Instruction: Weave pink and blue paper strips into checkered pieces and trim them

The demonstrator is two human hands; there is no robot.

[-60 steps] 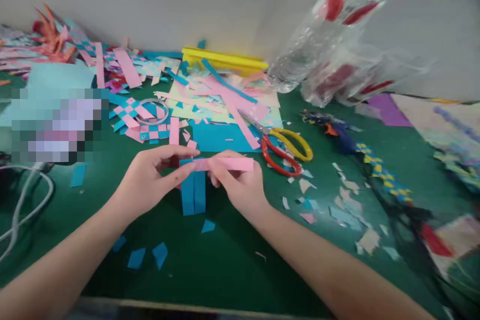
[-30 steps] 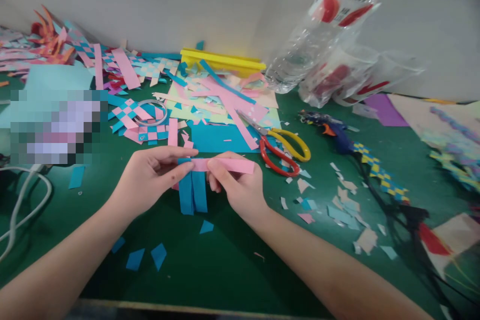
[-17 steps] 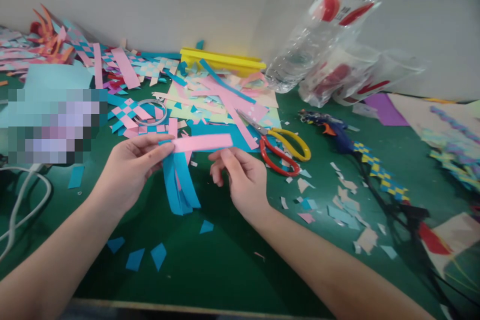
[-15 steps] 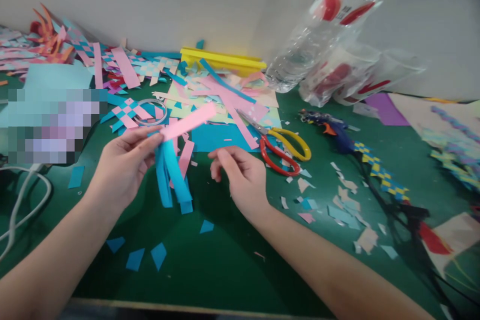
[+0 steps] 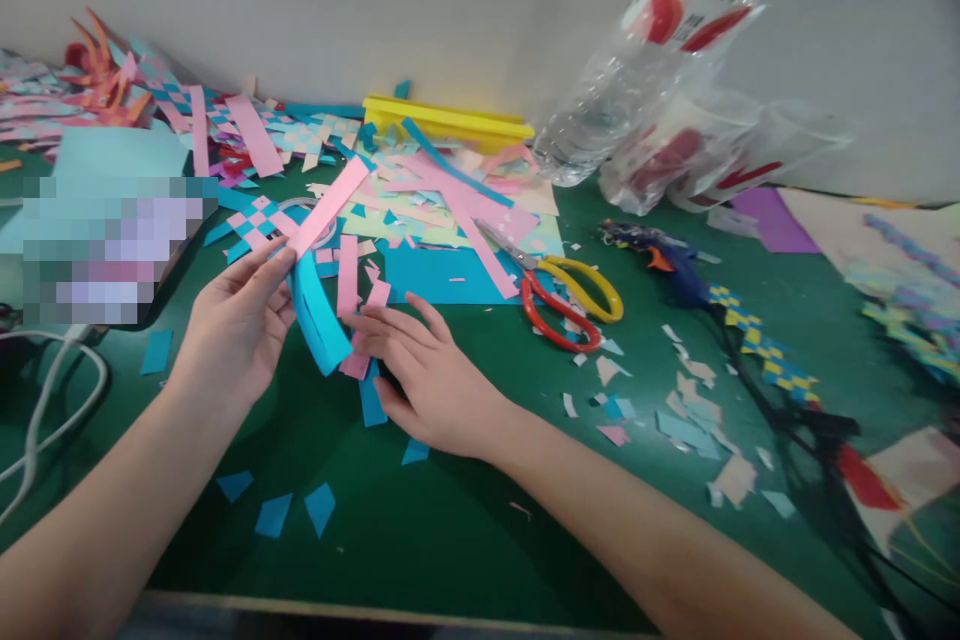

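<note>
My left hand pinches a bundle of paper strips above the green table. A pink strip sticks up to the right from the pinch, and blue strips curl down from it. My right hand lies flat with fingers stretched out. Its fingertips touch a pink strip and a blue strip lying on the table just below the bundle.
Red and yellow scissors lie right of my hands. Behind are a blue sheet, a heap of paper strips, woven pieces, a yellow bar and plastic bags. A white cable lies left.
My right hand let go of the pink strip and dropped flat onto strips on the table. My left hand lifted the bundle up and left, tilting the pink strip upward.
</note>
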